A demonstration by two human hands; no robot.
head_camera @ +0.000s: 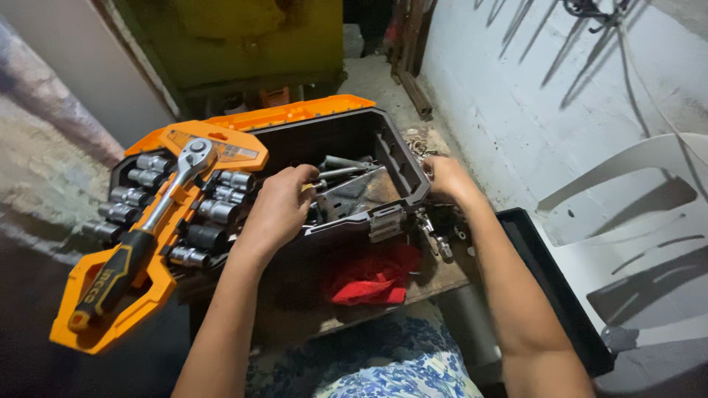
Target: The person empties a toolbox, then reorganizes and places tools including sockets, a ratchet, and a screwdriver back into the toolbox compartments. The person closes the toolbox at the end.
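- Left hand is reaching into the open black toolbox, fingers curled down and bunched together over the metal tools inside. Cannot tell whether they are actually pinching anything; the fingertips are hidden by the back of the hand.
- Right hand is sitting at the toolbox's right wall, fingers curled around or against the rim. Grip is blurred, so cannot tell if it is clamping the wall or just resting there.
- Toolbox is sitting on a worn wooden surface in front of the person, its orange lid hanging open at the back.
- Orange socket set tray is lying tilted just left of the toolbox, touching the left forearm side. It is holding a ratchet wrench with a black handle, and chrome sockets in rows on both sides.
- Red cloth is lying crumpled on the surface below the toolbox's front latch.
- White plastic chair is standing to the right, well apart from both hands.
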